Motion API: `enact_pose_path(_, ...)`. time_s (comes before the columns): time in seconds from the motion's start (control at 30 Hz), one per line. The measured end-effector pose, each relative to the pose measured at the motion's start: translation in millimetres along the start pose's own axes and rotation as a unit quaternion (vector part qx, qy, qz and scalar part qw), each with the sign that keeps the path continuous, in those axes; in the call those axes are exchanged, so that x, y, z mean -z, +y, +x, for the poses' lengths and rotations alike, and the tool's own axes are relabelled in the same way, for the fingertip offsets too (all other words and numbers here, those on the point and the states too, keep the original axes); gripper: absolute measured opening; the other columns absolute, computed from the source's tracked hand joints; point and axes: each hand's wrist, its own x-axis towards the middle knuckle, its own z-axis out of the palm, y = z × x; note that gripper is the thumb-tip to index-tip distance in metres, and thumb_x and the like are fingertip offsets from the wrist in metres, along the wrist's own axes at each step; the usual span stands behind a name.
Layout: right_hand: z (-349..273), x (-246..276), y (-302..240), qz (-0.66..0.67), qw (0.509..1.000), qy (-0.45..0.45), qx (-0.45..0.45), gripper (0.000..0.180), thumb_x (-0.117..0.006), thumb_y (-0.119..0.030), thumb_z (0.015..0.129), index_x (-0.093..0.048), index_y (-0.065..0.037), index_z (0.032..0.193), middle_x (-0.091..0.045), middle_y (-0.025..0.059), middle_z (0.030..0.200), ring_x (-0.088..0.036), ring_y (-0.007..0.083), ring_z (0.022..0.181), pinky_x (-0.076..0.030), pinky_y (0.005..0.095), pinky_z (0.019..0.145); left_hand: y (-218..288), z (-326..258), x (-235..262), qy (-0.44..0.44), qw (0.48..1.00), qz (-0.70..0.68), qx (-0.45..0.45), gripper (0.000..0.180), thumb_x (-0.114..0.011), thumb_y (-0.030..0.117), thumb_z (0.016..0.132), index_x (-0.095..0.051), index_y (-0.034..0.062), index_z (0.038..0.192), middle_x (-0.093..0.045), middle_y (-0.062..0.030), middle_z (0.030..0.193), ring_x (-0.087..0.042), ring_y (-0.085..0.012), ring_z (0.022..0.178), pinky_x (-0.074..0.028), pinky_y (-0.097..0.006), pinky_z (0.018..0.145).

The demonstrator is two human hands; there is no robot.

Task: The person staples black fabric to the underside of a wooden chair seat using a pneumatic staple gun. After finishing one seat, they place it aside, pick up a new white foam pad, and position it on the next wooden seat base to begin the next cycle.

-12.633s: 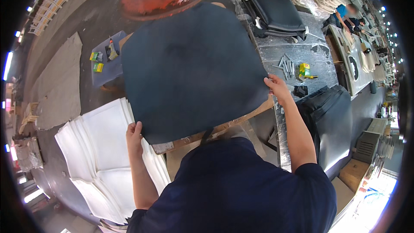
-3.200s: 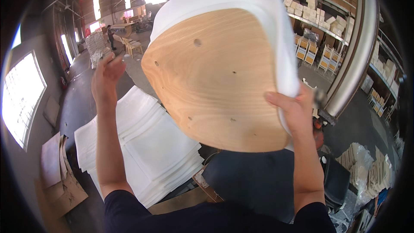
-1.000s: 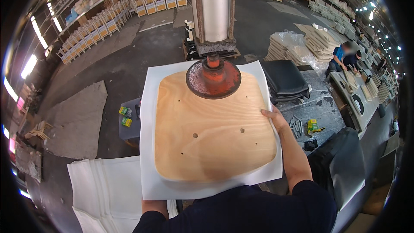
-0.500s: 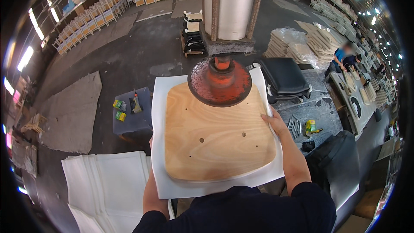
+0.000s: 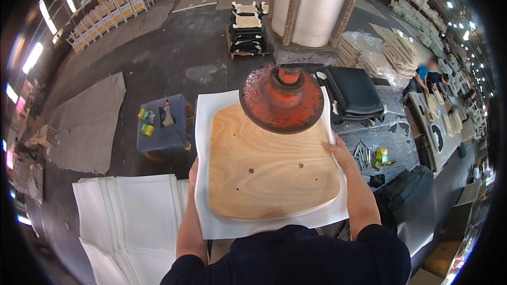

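A plywood seat board [image 5: 274, 195] with rounded corners and several small holes lies on a larger white foam sheet [image 5: 202, 126]. Its far part is under the round, worn red press plate [image 5: 280, 103]; whether the two touch I cannot tell. My right hand [image 5: 340, 152] is closed round the right edge of board and sheet, thumb on the wood, its other fingers hidden below. At the left edge of the sheet my left hand [image 5: 194, 174] grips the foam, its fingers mostly hidden.
White foam sheets [image 5: 142, 206] are stacked at the left. A blue-grey stool [image 5: 174, 140] carries a glue-gun-like tool and small boxes. Black padded seats [image 5: 353, 92] sit right of the press column [image 5: 317, 10]. Metal pieces [image 5: 363, 154] lie on the right table; people work farther right.
The view has shifted, so the press stands farther right in it. Board and sheet have moved slightly left relative to the press plate, and more of my left hand shows.
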Motion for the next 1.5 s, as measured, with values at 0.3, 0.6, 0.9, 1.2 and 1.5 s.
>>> enact_pose_path(0.3, 5.6, -9.6, 2.5, -0.01, 1.0, -0.002, 0.014, 0.08, -0.078, -0.002, 0.099, -0.042, -0.005, 0.171, -0.069, 0.0113, 0.147, -0.069, 0.0225, 0.128, -0.054, 0.0381, 0.112, 5.3, -1.2, 25.0, 0.024, 0.997, 0.06, -0.035, 0.055, -0.049, 0.01, 0.11, -0.055, 0.0051, 0.164, -0.07, -0.0096, 0.149, -0.068, -0.0198, 0.132, -0.055, -0.033, 0.11)
enact_pose_path(0.6, 1.0, -11.7, 2.1, -0.093, 0.995, 0.026, -0.005, 0.082, -0.079, -0.005, 0.1, -0.039, -0.003, 0.172, -0.07, 0.013, 0.147, -0.07, 0.0239, 0.126, -0.054, 0.039, 0.111, 6.0, -7.1, -8.8, 0.111, 0.99, 0.073, -0.036, 0.057, -0.044, 0.003, 0.106, -0.06, 0.0044, 0.161, -0.072, -0.0076, 0.145, -0.069, -0.0165, 0.126, -0.053, -0.028, 0.109)
enact_pose_path(0.9, 5.3, -15.2, 11.0, -0.111, 0.994, 0.018, 0.013, 0.082, -0.078, -0.005, 0.098, -0.041, -0.001, 0.171, -0.071, 0.0154, 0.145, -0.072, 0.0233, 0.123, -0.056, 0.0388, 0.108, -3.2, -9.4, -10.2, 0.226, 0.826, 0.46, -0.235, 0.041, -0.055, 0.004, 0.108, -0.067, -0.0032, 0.147, -0.074, -0.0279, 0.138, -0.073, -0.0408, 0.129, -0.057, -0.044, 0.11)
enact_pose_path(1.2, 4.1, -20.9, 9.7, -0.264, 0.958, 0.108, -0.022, 0.083, -0.09, -0.019, 0.092, -0.054, -0.004, 0.165, -0.08, 0.0137, 0.127, -0.075, 0.0202, 0.115, -0.058, 0.0368, 0.102, -5.9, -14.3, -12.5, 0.227, 0.757, 0.562, -0.245, 0.039, -0.056, 0.007, 0.107, -0.069, -0.0021, 0.143, -0.074, -0.0258, 0.137, -0.073, -0.0418, 0.125, -0.058, -0.048, 0.108)
enact_pose_path(1.5, -38.3, -39.9, 0.2, -0.464, 0.839, 0.269, 0.088, 0.078, -0.086, -0.048, 0.089, -0.064, -0.011, 0.154, -0.068, 0.0165, 0.149, -0.066, 0.0376, 0.137, -0.055, 0.0481, 0.111, 0.9, -55.2, -72.8, -0.018, 0.697, 0.66, -0.281, 0.06, -0.066, 0.021, 0.105, -0.053, 0.0033, 0.161, -0.047, -0.0273, 0.168, -0.042, -0.0509, 0.156, -0.033, -0.062, 0.127)
